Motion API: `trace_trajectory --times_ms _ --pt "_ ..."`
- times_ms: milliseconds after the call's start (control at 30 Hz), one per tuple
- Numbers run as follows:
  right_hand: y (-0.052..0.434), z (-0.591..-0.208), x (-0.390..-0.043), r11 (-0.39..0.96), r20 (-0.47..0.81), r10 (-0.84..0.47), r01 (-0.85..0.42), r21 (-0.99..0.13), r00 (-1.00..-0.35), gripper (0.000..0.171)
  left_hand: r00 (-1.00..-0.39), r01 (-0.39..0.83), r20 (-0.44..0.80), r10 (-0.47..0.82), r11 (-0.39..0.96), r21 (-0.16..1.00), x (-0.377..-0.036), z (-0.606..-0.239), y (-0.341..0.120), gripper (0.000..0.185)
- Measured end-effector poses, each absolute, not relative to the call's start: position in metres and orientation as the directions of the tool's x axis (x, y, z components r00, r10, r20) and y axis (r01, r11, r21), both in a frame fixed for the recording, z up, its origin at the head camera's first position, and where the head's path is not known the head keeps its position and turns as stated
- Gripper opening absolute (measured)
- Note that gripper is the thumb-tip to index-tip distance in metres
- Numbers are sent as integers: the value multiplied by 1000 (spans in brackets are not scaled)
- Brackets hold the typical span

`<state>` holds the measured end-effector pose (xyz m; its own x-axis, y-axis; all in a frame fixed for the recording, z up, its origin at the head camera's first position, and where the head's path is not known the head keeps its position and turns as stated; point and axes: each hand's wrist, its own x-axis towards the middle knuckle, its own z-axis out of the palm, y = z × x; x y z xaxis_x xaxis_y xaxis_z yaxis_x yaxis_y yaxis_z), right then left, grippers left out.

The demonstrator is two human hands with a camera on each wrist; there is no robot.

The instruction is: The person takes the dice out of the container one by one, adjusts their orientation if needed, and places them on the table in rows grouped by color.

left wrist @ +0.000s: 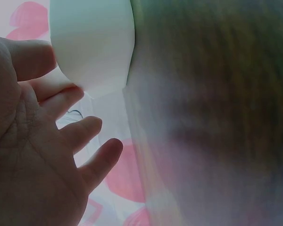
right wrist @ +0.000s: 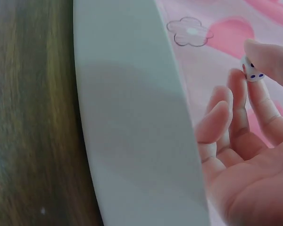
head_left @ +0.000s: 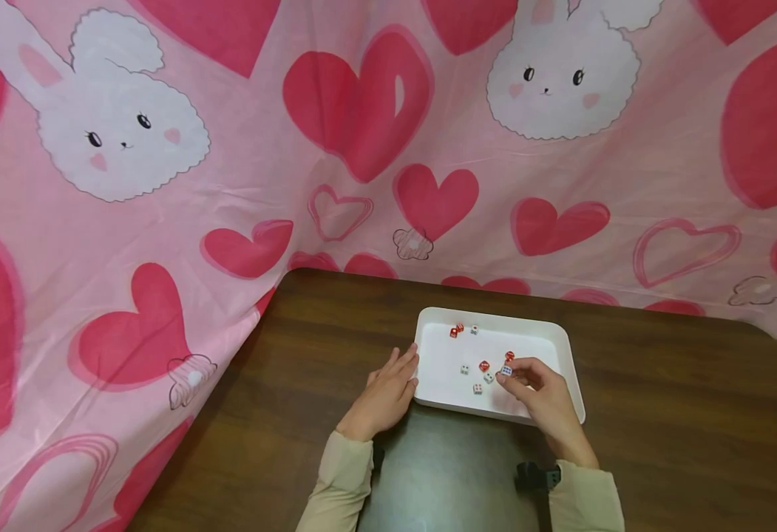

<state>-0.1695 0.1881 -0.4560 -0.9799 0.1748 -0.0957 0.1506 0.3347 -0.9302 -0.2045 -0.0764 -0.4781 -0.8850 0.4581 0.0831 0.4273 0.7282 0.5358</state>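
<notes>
A white rectangular tray (head_left: 438, 362) lies on the table with several small dice inside it, some red and some white. My right hand (head_left: 551, 406) is over the tray's right half, pinching a white die (right wrist: 253, 70) with blue dots between thumb and fingertip. Just beside that hand are a red die (head_left: 510, 356) and a white die (head_left: 489, 377). Another red die (head_left: 484, 366) sits near them. At the tray's left side, my left hand (head_left: 384, 391) touches the rim with its fingers extended. In the left wrist view those fingers are spread, holding no die.
The dark wooden table (head_left: 335, 325) extends around the tray on every side. Pink cloth (head_left: 262, 185) printed with hearts and rabbit faces hangs along the table's back and left edges. Two red dice (head_left: 453, 332) and a white die (head_left: 474, 329) lie near the tray's back wall.
</notes>
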Motion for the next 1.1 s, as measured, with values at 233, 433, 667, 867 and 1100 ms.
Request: trace_trajectory --times_ms 233,433,667,867,1100 --pt "180 -450 -162 296 -98 156 141 -945 -983 38 -886 421 74 458 727 543 -205 -477 -77 48" --pt "170 -448 -155 269 -66 143 103 -958 -988 32 -887 414 62 458 728 546 -206 -477 -76 48" --pt "159 -451 -149 265 -8 93 33 -964 -996 27 -886 411 56 460 722 557 -206 -476 -76 47" --pt "149 -453 -145 284 -7 50 21 -959 -999 23 -887 406 51 460 719 564 -206 -476 -77 48" --pt "139 -459 -140 275 -20 -42 8 -961 -999 23 -888 399 45 458 718 571 -205 -477 -77 48"
